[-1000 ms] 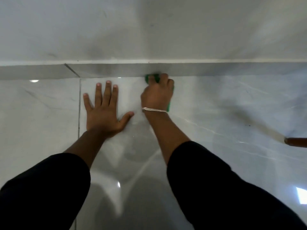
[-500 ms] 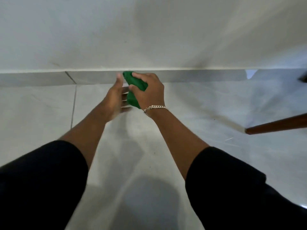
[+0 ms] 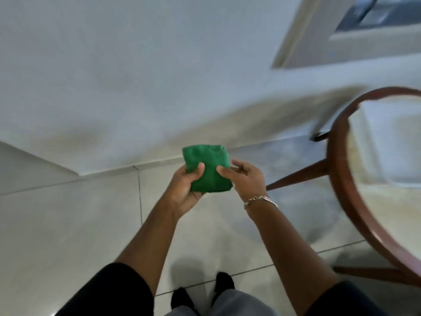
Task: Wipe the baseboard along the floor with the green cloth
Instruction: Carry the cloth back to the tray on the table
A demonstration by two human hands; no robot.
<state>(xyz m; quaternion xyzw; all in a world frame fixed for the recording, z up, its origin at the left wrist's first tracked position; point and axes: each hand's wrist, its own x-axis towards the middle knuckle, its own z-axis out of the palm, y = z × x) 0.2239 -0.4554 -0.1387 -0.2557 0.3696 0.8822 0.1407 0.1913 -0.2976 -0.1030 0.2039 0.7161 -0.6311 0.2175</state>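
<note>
I hold the folded green cloth (image 3: 208, 169) in front of me at mid-frame, well above the floor. My left hand (image 3: 185, 187) grips its left and lower edge, thumb on top. My right hand (image 3: 245, 176), with a bracelet on the wrist, pinches its right side with the fingertips. The grey baseboard (image 3: 157, 165) runs along the foot of the white wall, behind and below the cloth, apart from it.
A round wooden table (image 3: 341, 179) with a pale top and slanted legs fills the right side, close to my right arm. Pale floor tiles (image 3: 68, 224) spread below. My dark-socked feet (image 3: 200, 293) are at the bottom. A window frame (image 3: 319, 30) shows top right.
My right hand lifted the cloth off the baseboard, and my left hand left the floor and took hold of it. The view rose from near the floor to standing height and turned right.
</note>
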